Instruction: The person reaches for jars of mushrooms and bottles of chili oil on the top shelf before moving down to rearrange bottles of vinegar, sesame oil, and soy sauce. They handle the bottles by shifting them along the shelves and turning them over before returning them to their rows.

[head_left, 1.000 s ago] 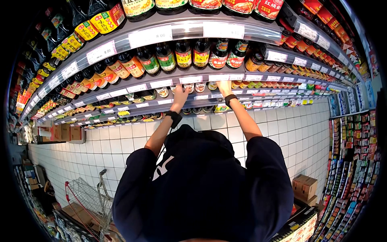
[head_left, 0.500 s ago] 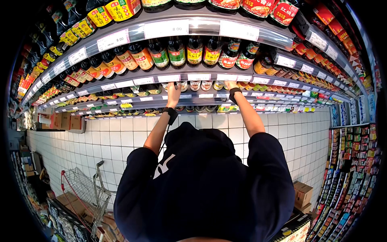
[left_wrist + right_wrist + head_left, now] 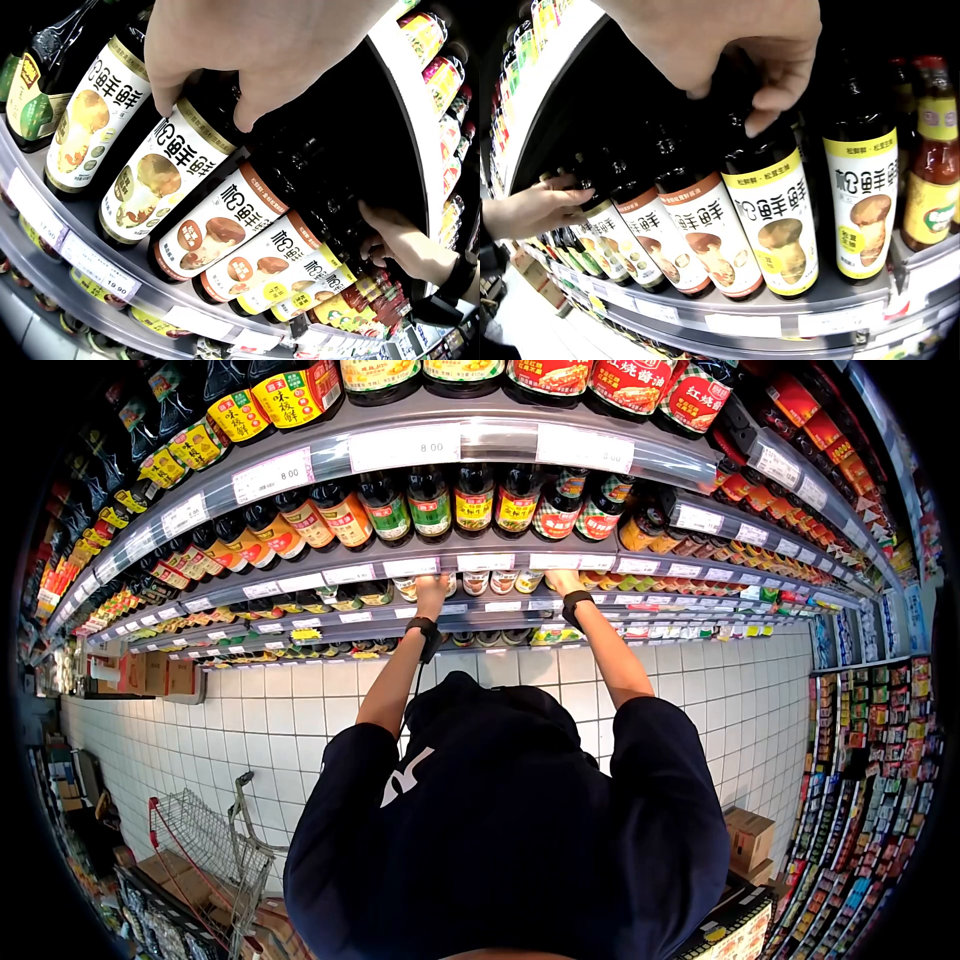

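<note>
Among soy-sauce-style bottles on a lower shelf, my left hand (image 3: 432, 596) reaches under the shelf above. In the left wrist view its thumb and fingers pinch the shoulder of a dark bottle with a white label and gold band (image 3: 159, 174). A matching gold-band bottle (image 3: 97, 112) stands beside it. My right hand (image 3: 754, 52) curls round the neck of a yellow-band bottle (image 3: 774, 225). Brown-band bottles (image 3: 709, 232) stand between the two hands. Another yellow-band bottle (image 3: 864, 202) is on the other side of the right hand, apart from the held one.
The shelf edge (image 3: 780, 322) with price tags runs along the bottle bases. Another shelf (image 3: 480, 550) of dark bottles overhangs both hands. Red-brown sauce bottles (image 3: 934, 172) stand at the right. Behind the person are a shopping cart (image 3: 205, 840) and cardboard boxes (image 3: 748, 838).
My left hand has shifted left along the bottles, and its fingers now reach further in under the shelf. The right hand stays at about the same spot. The head view has swayed slightly.
</note>
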A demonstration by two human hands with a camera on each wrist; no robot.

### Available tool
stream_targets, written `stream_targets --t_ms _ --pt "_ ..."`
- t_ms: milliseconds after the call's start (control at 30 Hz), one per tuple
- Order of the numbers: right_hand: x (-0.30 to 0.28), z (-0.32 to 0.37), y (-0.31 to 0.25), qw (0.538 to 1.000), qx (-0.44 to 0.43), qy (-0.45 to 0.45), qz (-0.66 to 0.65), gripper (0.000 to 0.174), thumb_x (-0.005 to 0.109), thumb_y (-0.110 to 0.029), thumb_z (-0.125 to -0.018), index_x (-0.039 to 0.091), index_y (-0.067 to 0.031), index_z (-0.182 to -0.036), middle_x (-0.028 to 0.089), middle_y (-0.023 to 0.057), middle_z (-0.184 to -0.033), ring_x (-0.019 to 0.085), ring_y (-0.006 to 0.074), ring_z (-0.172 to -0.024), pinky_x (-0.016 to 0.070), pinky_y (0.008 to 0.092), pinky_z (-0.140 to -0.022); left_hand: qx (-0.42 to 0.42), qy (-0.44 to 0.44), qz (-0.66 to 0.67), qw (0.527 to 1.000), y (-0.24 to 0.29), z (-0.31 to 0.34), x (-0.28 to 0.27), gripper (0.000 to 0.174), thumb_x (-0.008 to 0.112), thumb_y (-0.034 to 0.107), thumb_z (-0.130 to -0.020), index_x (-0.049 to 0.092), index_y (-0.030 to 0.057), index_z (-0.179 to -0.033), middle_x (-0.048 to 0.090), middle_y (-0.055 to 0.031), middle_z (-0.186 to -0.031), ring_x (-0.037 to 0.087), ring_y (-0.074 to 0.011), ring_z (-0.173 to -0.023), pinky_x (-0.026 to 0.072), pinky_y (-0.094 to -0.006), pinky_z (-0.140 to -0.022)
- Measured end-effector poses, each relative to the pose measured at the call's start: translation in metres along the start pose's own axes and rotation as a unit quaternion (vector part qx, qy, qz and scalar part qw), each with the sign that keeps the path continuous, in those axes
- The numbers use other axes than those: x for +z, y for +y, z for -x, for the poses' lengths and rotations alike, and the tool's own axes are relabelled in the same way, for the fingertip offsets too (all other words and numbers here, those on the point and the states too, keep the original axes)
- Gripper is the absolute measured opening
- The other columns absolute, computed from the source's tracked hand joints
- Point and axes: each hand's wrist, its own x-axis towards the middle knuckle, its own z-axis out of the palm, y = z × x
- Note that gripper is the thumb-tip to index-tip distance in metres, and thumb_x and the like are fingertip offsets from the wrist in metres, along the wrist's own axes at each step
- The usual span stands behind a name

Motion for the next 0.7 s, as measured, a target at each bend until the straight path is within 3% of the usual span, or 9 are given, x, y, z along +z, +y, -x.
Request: stream_targets --t_ms 167,267,300,333,433,467,500,633,700 --pt "-0.024 0.02 0.024 0.984 -0.074 0.106 0.127 0.024 0.054 -0.023 -0.091 0.07 -0.0055 -0.094 0.07 0.0206 -0.092 0.067 0.0404 -0.085 0.0485 0.0542 -0.073 -0.006 -0.019 0.031 0.999 -0.006 -0.005 0.0 0.017 0.065 0.012 -0.086 0.068 -0.0026 -0.094 0.07 -0.0205 -0.084 0.065 -0.0434 -0.079 0.0509 -0.049 -0.074" --pt "-0.023 0.018 0.043 0.984 0.004 0.086 0.153 0.031 0.051 -0.028 -0.097 0.07 -0.0044 -0.101 0.071 0.0216 -0.1 0.067 0.0412 -0.096 0.0499 0.0533 -0.084 0.012 -0.027 0.032 0.999 -0.004 -0.01 -0.003 0.013 0.064 0.012 -0.087 0.07 0.0 -0.09 0.069 -0.0163 -0.081 0.065 -0.0387 -0.076 0.0511 -0.047 -0.072" --pt "-0.017 0.015 0.05 0.984 0.006 0.087 0.153 0.031 0.051 -0.028 -0.097 0.07 -0.0044 -0.101 0.071 0.0216 -0.1 0.067 0.0412 -0.096 0.0499 0.0533 -0.084 0.168 -0.083 -0.297 0.936 -0.05 -0.015 0.014 0.01 0.061 0.009 -0.092 0.069 0.0031 -0.088 0.067 -0.0112 -0.082 0.064 -0.0316 -0.077 0.0513 -0.0421 -0.073" --pt "-0.001 0.01 0.064 0.98 -0.01 0.15 0.132 0.03 0.051 -0.028 -0.095 0.071 -0.0049 -0.099 0.072 0.0211 -0.099 0.067 0.0421 -0.094 0.0487 0.0559 -0.084 0.17 -0.085 -0.297 0.936 -0.047 -0.014 0.015 0.01 0.061 0.009 -0.092 0.069 0.0031 -0.088 0.067 -0.0112 -0.082 0.064 -0.0316 -0.077 0.0513 -0.0421 -0.073" --pt "0.012 0.002 0.077 0.977 -0.018 0.188 0.103 0.03 0.051 -0.027 -0.094 0.071 -0.0055 -0.098 0.072 0.0206 -0.098 0.067 0.043 -0.094 0.0474 0.0585 -0.084 0.178 -0.016 -0.162 0.97 -0.05 -0.011 0.017 0.01 0.057 0.005 -0.096 0.067 0.0046 -0.091 0.064 -0.0069 -0.086 0.062 -0.0244 -0.083 0.0514 -0.0381 -0.077" --pt "0.01 0.001 0.079 0.981 -0.013 0.163 0.101 0.03 0.051 -0.027 -0.094 0.071 -0.0055 -0.098 0.072 0.0207 -0.098 0.067 0.0431 -0.094 0.0474 0.0585 -0.085 0.073 -0.018 0.102 0.992 -0.06 -0.012 0.025 0.01 0.056 0.003 -0.096 0.065 0.0038 -0.091 0.063 -0.0058 -0.087 0.061 -0.0223 -0.083 0.0506 -0.0363 -0.079" --pt "0.01 0.001 0.08 0.984 -0.009 0.144 0.1 0.03 0.051 -0.028 -0.094 0.071 -0.0055 -0.099 0.072 0.0208 -0.099 0.067 0.0431 -0.094 0.0473 0.0584 -0.085 -0.038 -0.018 0.358 0.933 -0.061 -0.014 0.026 0.011 0.054 0.001 -0.097 0.064 0.0029 -0.092 0.062 -0.0047 -0.088 0.059 -0.0202 -0.083 0.0498 -0.0344 -0.08" --pt "0.01 -0.003 0.086 0.99 -0.01 0.106 0.092 0.031 0.051 -0.028 -0.094 0.071 -0.0056 -0.099 0.072 0.021 -0.1 0.067 0.0433 -0.096 0.0471 0.0584 -0.086 -0.043 -0.008 0.281 0.959 -0.057 -0.021 0.023 0.009 0.056 0.001 -0.095 0.064 0.0017 -0.094 0.062 -0.005 -0.089 0.058 -0.0194 -0.083 0.0486 -0.0334 -0.079" --pt "0.009 -0.003 0.088 0.992 -0.012 0.094 0.088 0.031 0.051 -0.029 -0.094 0.071 -0.0057 -0.1 0.072 0.0211 -0.101 0.066 0.0434 -0.096 0.047 0.0583 -0.087 -0.018 -0.094 0.062 0.994 -0.057 -0.019 0.016 0.006 0.059 0.003 -0.094 0.063 0.0005 -0.097 0.062 -0.006 -0.092 0.056 -0.0197 -0.083 0.0473 -0.0336 -0.079"
